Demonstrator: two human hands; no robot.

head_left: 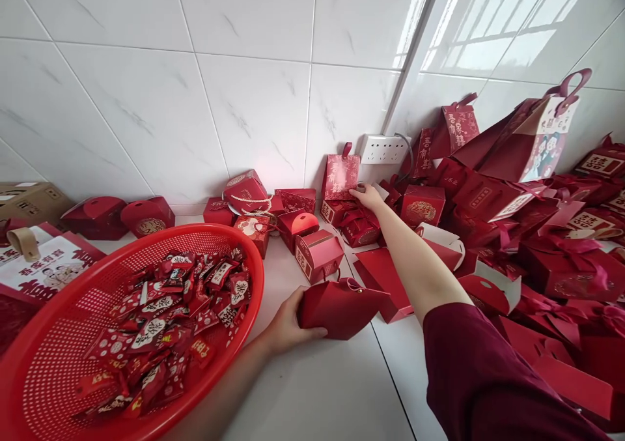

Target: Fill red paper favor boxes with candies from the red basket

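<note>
1 red perforated basket (258, 278). Wrapped candies (151, 331) inside: dozens, heaped, no exact count. 1 brown carton (34, 201), 2 round-top boxes (148, 217) just right of it. 1 white power strip (385, 149). 1 red gift box (336, 309) in left hand (287, 320). Right-side box pile (493, 187) overlaps, can't count.

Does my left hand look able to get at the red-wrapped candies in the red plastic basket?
Probably not as it is: your left hand grips a dark red cardboard box. Otherwise, the way to the candies looks free, the basket being open-topped.
</note>
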